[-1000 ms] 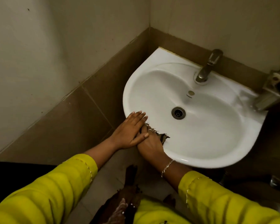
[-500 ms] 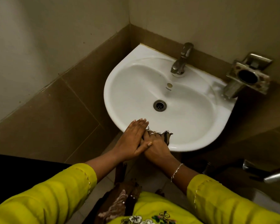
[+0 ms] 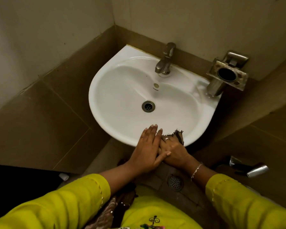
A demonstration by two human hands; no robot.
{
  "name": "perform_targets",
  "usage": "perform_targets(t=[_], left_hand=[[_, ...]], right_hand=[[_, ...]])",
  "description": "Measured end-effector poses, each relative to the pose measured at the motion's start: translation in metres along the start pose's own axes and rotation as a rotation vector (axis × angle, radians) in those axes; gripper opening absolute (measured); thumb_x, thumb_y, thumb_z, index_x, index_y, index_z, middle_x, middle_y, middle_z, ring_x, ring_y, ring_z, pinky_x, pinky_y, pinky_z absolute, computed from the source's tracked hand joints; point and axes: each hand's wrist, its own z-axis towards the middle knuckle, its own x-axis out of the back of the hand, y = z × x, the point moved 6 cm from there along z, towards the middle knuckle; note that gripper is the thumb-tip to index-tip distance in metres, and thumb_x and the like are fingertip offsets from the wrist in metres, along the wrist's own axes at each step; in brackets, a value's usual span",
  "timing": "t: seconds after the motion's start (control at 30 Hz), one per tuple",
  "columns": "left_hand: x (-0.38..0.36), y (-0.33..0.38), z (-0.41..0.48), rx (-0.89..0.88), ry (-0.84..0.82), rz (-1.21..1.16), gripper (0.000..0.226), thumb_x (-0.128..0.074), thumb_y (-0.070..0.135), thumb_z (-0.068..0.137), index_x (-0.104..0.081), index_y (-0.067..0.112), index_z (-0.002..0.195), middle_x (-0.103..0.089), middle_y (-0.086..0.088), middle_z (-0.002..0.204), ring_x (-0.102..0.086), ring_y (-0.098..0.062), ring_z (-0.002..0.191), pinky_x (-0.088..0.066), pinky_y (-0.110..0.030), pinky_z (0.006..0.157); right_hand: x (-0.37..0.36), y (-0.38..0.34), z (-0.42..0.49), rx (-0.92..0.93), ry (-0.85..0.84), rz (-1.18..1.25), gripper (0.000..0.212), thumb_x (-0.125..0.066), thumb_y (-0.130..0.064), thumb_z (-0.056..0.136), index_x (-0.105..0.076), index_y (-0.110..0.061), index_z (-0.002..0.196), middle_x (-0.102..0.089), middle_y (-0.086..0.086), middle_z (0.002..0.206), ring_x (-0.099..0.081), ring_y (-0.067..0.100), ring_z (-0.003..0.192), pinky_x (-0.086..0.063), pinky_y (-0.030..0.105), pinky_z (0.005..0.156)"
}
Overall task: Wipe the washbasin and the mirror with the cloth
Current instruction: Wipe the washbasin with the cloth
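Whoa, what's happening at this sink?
A person in yellow sleeves is wiping the white washbasin. Their right hand holds a frayed brown cloth against the front rim, and the left hand lies flat over the right, fingers straight. No mirror is in view.

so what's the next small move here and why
Probably slide the cloth sideways along the front rim of the washbasin, keeping pressure on. The right hand holds it bunched on that rim, the left hand lies flat over the right, and the cloth covers only a short stretch.
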Motion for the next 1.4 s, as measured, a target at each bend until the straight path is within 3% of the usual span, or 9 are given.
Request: perform_targets(t=[0.33, 0.43, 0.53, 0.63, 0.73, 0.8, 0.93, 1.07, 1.4], left_hand=[[-0.025, 0.044, 0.022, -0.048, -0.066, -0.013, 0.086, -0.007, 0.064, 0.088, -0.017, -0.003, 0.141, -0.015, -0.024, 0.15, -0.006, -0.03, 0.14, 0.0, -0.047, 0.113], [-0.028, 0.053, 0.029, -0.07, -0.091, -0.057, 0.092, -0.001, 0.068, 0.082, -0.006, -0.001, 0.143, -0.002, -0.022, 0.152, 0.011, -0.023, 0.138, 0.013, -0.04, 0.111], [-0.03, 0.054, 0.034, -0.061, -0.12, -0.08, 0.095, 0.001, 0.07, 0.078, 0.001, 0.001, 0.143, 0.004, -0.02, 0.153, 0.016, -0.02, 0.137, 0.015, -0.035, 0.111], [-0.025, 0.049, 0.034, -0.095, -0.12, -0.133, 0.093, 0.001, 0.069, 0.079, -0.002, 0.002, 0.143, 0.001, -0.018, 0.153, 0.01, -0.019, 0.14, 0.01, -0.032, 0.113], [-0.011, 0.04, 0.035, -0.101, -0.043, -0.257, 0.087, -0.001, 0.066, 0.085, -0.013, 0.002, 0.143, -0.013, -0.017, 0.152, -0.005, -0.019, 0.141, 0.003, -0.029, 0.115], [-0.004, 0.035, 0.04, -0.094, -0.031, -0.268, 0.087, -0.001, 0.065, 0.085, -0.014, 0.003, 0.143, -0.014, -0.015, 0.152, -0.005, -0.017, 0.14, 0.004, -0.026, 0.114], [-0.004, 0.029, 0.052, -0.2, -0.122, -0.128, 0.088, 0.006, 0.066, 0.083, -0.009, 0.004, 0.144, -0.006, -0.015, 0.153, 0.006, -0.016, 0.14, 0.009, -0.027, 0.113], [-0.009, 0.024, 0.069, -0.286, -0.203, -0.015, 0.091, 0.009, 0.069, 0.08, -0.004, 0.005, 0.144, 0.0, -0.014, 0.154, 0.008, -0.019, 0.141, 0.008, -0.032, 0.115], [-0.002, 0.008, 0.114, -0.353, -0.199, 0.123, 0.09, 0.002, 0.067, 0.085, -0.011, -0.001, 0.143, -0.007, -0.02, 0.152, -0.002, -0.029, 0.141, 0.001, -0.038, 0.115]], right_hand=[[0.002, 0.047, -0.035, 0.184, -0.089, -0.054, 0.046, -0.03, -0.019, 0.094, -0.069, -0.011, 0.071, -0.066, 0.008, 0.068, -0.063, 0.025, 0.063, -0.048, 0.034, 0.066], [0.009, 0.06, -0.039, 0.214, -0.08, -0.01, 0.05, -0.026, -0.02, 0.097, -0.069, -0.008, 0.074, -0.069, 0.01, 0.074, -0.066, 0.026, 0.071, -0.041, 0.038, 0.076], [0.007, 0.065, -0.042, 0.199, -0.171, -0.042, 0.039, -0.036, -0.026, 0.091, -0.071, -0.01, 0.085, -0.071, 0.01, 0.088, -0.068, 0.028, 0.085, -0.035, 0.04, 0.086], [0.008, 0.064, -0.05, -0.024, -0.264, 0.122, 0.042, -0.039, -0.034, 0.082, -0.065, -0.013, 0.106, -0.065, 0.011, 0.114, -0.056, 0.028, 0.111, -0.028, 0.044, 0.099], [0.015, 0.054, -0.047, -0.549, -0.14, 0.395, 0.053, -0.035, -0.031, 0.078, -0.056, -0.013, 0.123, -0.052, 0.013, 0.134, -0.033, 0.023, 0.133, -0.021, 0.049, 0.111], [0.018, 0.052, -0.044, -0.932, -0.049, 0.325, 0.057, -0.026, -0.035, 0.083, -0.053, -0.015, 0.129, -0.042, 0.012, 0.143, -0.022, 0.024, 0.14, -0.011, 0.046, 0.114], [0.004, 0.052, -0.043, -1.341, -0.233, 0.285, 0.056, -0.033, -0.039, 0.096, -0.022, -0.018, 0.146, 0.006, 0.011, 0.157, 0.015, 0.027, 0.143, 0.006, 0.047, 0.114], [-0.005, 0.059, -0.046, -1.436, -0.219, 0.273, 0.067, -0.038, -0.036, 0.096, -0.005, -0.013, 0.149, 0.021, 0.011, 0.154, 0.023, 0.027, 0.14, 0.003, 0.043, 0.116], [-0.006, 0.131, -0.04, -1.289, -0.313, 0.107, 0.075, -0.045, -0.03, 0.09, -0.005, -0.005, 0.148, 0.003, 0.019, 0.156, 0.004, 0.035, 0.143, -0.009, 0.051, 0.115]])
